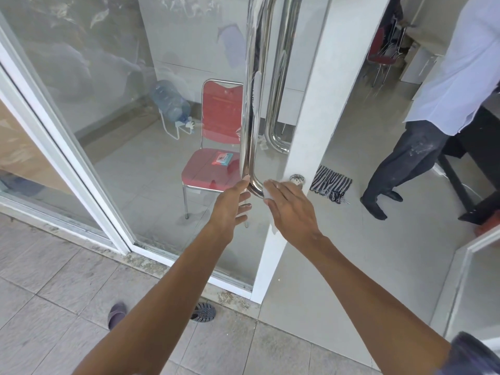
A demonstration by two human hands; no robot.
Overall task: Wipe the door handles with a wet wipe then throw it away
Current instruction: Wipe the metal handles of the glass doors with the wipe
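Glass door (pixel 151 136): large pane in white frame, standing ajar; floor tiles below, gritty threshold.

Second person (pixel 443 109): right of doorway, pale shirt and dark trousers, well apart from the work.

Red chair (pixel 216 147): behind the glass, seat carrying a flat pack (pixel 222 158), probably wipes; cannot tell for certain.

Water bottle (pixel 170 102): tipped on a wire stand, behind the glass, left of the chair.

Outer door handle (pixel 250 109): long polished steel bar, upright, curving into the door at its lower end. Inner door handle (pixel 281 77): matching bar on the far side of the pane, seen through the glass.

Striped cloth (pixel 330 185): on the floor inside, near the door edge.

Left hand (pixel 234 201): fingers straight and relaxed, fingertips resting against the bar just above the lower bend; grip slack, holding nothing.

Right hand (pixel 290 205): fingers flat over the wet wipe (pixel 267 192), pressing it to the lower bend of the outer handle, beside the lock (pixel 297 180); grip loose, palm down, not visibly curled round the wipe.

Step in hand, by judgement: wiping the foot of the outer handle. Next move calls for firmer wrap of the wipe round the bar, a sweep over any unwiped length, then the inner handle. Bin not in view; disposal not yet begun.
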